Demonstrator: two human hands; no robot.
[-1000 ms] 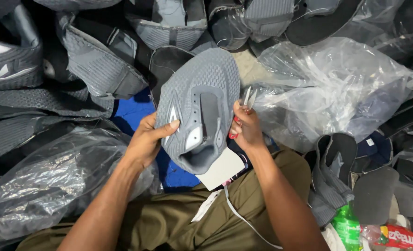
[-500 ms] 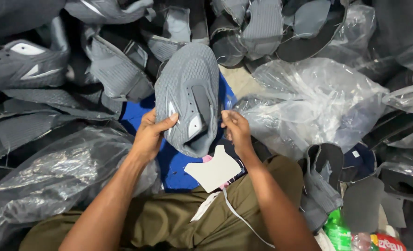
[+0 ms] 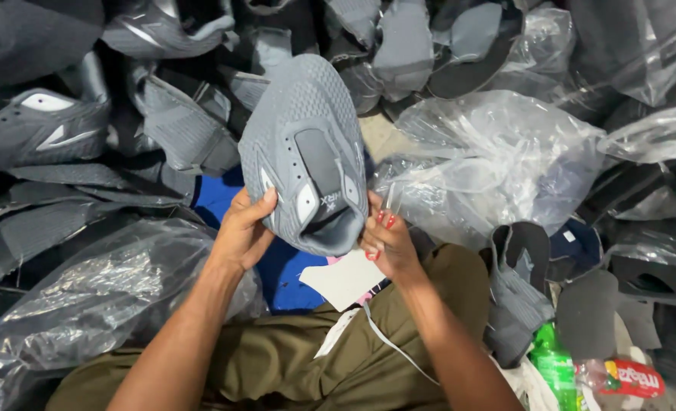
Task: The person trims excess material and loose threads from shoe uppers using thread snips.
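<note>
Since before, you are lifting the grey shoe upper point(image 3: 304, 152), left hand point(image 3: 243, 232) and right hand point(image 3: 384, 240) gripping its collar; pinching thin edges is risking dropping it

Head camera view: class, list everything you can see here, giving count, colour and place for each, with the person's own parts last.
Grey shoe upper: one, grey knit, centre, held up in both hands.
Other shoe uppers: many, grey and black, piled left, top and right.
Clear plastic bags: several, right and lower left, some holding uppers.
Blue sheet: one, under the held upper.
White cut piece: one, on the lap.
Green bottle: one, lower right.
Olive trousers: bottom centre.
Left hand: grips upper's left edge.
Right hand: grips its right edge.
</note>
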